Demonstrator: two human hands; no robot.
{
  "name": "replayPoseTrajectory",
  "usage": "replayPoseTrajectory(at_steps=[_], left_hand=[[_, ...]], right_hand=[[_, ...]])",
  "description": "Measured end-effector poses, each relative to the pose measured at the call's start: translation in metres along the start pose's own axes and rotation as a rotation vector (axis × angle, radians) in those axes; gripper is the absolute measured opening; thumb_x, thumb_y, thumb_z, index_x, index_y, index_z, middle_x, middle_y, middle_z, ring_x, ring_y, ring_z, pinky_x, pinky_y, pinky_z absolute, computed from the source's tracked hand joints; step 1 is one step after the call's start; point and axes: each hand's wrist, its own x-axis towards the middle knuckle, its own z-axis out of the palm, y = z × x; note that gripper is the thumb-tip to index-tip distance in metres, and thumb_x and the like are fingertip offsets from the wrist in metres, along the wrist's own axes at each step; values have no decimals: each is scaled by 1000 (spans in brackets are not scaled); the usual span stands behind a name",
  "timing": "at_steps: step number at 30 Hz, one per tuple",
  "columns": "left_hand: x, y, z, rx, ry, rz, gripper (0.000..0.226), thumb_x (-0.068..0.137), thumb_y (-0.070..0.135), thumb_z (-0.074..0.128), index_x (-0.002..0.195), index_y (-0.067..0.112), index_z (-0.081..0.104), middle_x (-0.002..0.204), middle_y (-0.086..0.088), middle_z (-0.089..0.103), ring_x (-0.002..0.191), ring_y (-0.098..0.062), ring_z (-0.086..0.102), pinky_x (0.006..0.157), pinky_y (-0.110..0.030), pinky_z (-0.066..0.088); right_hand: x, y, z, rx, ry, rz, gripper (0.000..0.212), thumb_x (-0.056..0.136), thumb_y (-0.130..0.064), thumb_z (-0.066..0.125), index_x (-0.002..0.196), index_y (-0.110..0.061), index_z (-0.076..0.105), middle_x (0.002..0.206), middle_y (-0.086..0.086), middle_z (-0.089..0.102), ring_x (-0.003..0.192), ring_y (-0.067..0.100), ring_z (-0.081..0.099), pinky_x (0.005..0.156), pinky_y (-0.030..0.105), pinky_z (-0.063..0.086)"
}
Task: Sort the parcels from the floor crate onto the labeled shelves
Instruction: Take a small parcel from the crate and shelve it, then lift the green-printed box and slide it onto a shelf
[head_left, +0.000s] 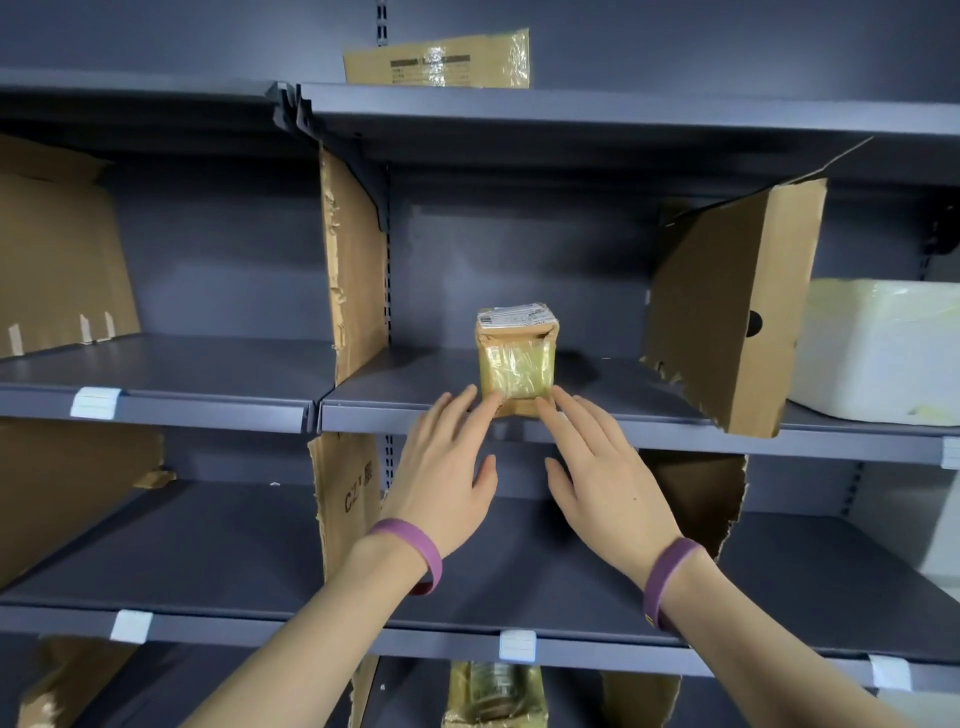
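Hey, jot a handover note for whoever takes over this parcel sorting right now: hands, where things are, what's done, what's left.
Left hand: open, fingertips on the front of the small taped parcel.
Right hand: open, fingertips on the same face.
Parcel stands near the middle shelf's front edge, between the left divider and right divider.
Done: this parcel is shelved.
Left: withdraw both hands; floor crate out of view, remaining parcels unknown.

Single head cam, wide-angle, faces fwd at the shelf unit (415, 379) from near, approx upper-mid height, tilted slightly down.
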Motion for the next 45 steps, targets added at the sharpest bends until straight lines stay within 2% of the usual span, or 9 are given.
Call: replayPoseTrajectory(at_steps=[5,11,19,25,28,34,38,43,45], left_hand=[[11,-3,8,126,-68,-22,65,96,26,44,151,34,8,159,10,4,147,-15,0,119,-41,6],[27,-5,16,175,-79,-45,65,95,28,45,150,32,11,159,8,7,147,-18,1,119,-45,6],[25,-5,20,181,-94,-38,65,95,32,44,150,32,9,159,6,4,147,-19,-2,119,-46,1],[0,20,22,-57,-1,28,56,93,26,50,146,25,32,157,1,20,147,-20,9,119,-47,5],[-23,43,42,-187,-48,89,56,91,20,54,144,22,37,154,-2,29,145,-23,17,118,-49,9],[-80,120,95,-367,-228,201,58,86,18,62,141,19,43,150,-7,37,142,-30,26,115,-51,12],[-118,199,121,-417,-393,340,63,86,25,61,145,24,36,155,-6,28,145,-29,17,116,-49,9],[-168,328,140,-443,-555,509,68,89,33,56,148,32,23,158,-4,14,146,-26,3,117,-50,-1],[-194,378,143,-469,-614,546,68,90,35,54,149,34,20,159,-2,10,147,-24,-1,116,-49,-4]], right_hand=[[10,-1,9,-75,-56,9,57,92,-15,55,146,-16,36,152,3,35,139,24,33,115,33,24],[23,-1,17,-68,-76,49,55,94,-20,53,146,-14,37,154,2,32,140,22,30,115,37,30],[26,0,18,-78,-109,55,57,95,-20,50,148,-18,31,156,1,27,144,22,22,120,37,17],[-12,-5,6,-16,-30,124,54,91,-13,58,142,-10,42,151,10,37,140,27,32,117,34,19],[-56,2,2,-12,-26,230,53,87,-9,61,139,-6,47,148,13,41,137,31,36,116,35,24],[-175,25,-35,-185,-148,506,60,83,-9,66,140,-9,46,148,14,40,136,32,36,112,32,23],[-266,41,-89,-260,-158,704,64,78,-5,69,138,-7,47,146,14,43,134,34,38,111,39,32],[-384,61,-172,-448,-247,908,60,89,-18,59,145,-12,38,153,10,33,141,33,27,115,34,17],[-432,65,-209,-484,-256,984,60,90,-20,57,146,-13,36,154,12,31,141,34,25,116,37,18]])
